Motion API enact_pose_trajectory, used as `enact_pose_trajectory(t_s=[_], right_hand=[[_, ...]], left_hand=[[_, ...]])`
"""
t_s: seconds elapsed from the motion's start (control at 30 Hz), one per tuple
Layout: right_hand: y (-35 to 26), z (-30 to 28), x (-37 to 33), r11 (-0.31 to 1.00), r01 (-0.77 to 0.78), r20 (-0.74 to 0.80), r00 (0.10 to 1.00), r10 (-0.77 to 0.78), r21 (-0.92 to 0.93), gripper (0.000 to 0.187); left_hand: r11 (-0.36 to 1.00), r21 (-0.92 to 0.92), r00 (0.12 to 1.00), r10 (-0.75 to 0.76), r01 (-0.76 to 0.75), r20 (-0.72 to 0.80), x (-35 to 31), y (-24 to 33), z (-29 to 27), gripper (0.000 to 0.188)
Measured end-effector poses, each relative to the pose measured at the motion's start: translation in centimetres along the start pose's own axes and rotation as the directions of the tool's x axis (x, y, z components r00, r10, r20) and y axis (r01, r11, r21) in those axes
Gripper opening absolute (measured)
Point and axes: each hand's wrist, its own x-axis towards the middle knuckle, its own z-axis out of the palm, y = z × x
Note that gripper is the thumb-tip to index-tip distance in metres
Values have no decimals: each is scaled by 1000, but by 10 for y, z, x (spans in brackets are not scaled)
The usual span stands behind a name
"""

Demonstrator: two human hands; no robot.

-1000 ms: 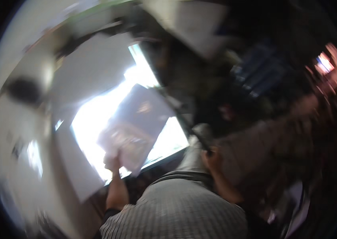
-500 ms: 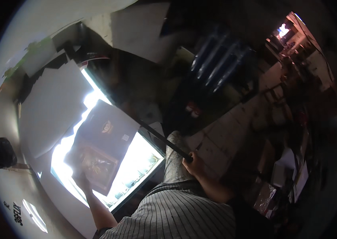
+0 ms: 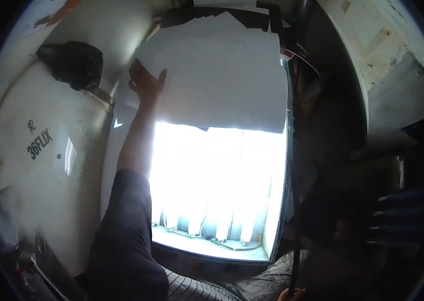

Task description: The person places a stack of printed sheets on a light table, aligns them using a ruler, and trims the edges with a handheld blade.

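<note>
A stack of large white sheets (image 3: pixel 217 80) covers the far part of a brightly lit light box (image 3: pixel 237 256). My left hand (image 3: pixel 146 84) lies at the left edge of the stack, fingers stretched and thumb apart, gripping nothing. Below the sheets, the box shows glaring white, with several tubes (image 3: pixel 195 226) and a wire along its near end. At the bottom edge, my right hand (image 3: pixel 292 295) is closed around a thin black rod (image 3: pixel 296 226), which runs up along the box's right side. Most of that hand is cut off by the frame.
A pale panel with dark lettering (image 3: pixel 46 175) stands to the left, with a black plastic bag (image 3: pixel 74 65) above it. A stained pale wall (image 3: pixel 372 45) with a grey sheet (image 3: pixel 402 90) rises at the far right. Dark blue ribbed shapes (image 3: pixel 402 215) lie in shadow on the right.
The view has swung left over the light box. The dark printed sheet by my left hand is out of sight. That hand now rests at the white stack; my right still holds the rod.
</note>
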Motion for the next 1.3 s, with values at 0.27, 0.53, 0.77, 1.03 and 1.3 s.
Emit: enact_pose_trajectory(t_s=[0.27, 0.53, 0.77, 1.03, 1.3], right_hand=[[-20, 1, 30, 999, -42, 54, 998, 43, -29, 28], [-12, 10, 40, 998, 17, 53, 999, -14, -53, 32], [-11, 14, 32, 998, 44, 52, 998, -41, -43, 36], [3, 21, 1, 999, -30, 41, 999, 29, 16, 41], [-8, 31, -43, 960, -176, 59, 984, 167, 216, 42]], left_hand=[[958, -42, 761, 252, -284, 597, -117, 106, 59, 90], [929, -353, 821, 288, -113, 494, -171, -38, -45, 92], [931, 340, 604, -195, -134, 773, -336, -267, -215, 81], [993, -14, 523, 73, -115, 849, -429, 41, -263, 88], [881, -308, 550, 466, -359, 693, -353, 78, -164, 81]])
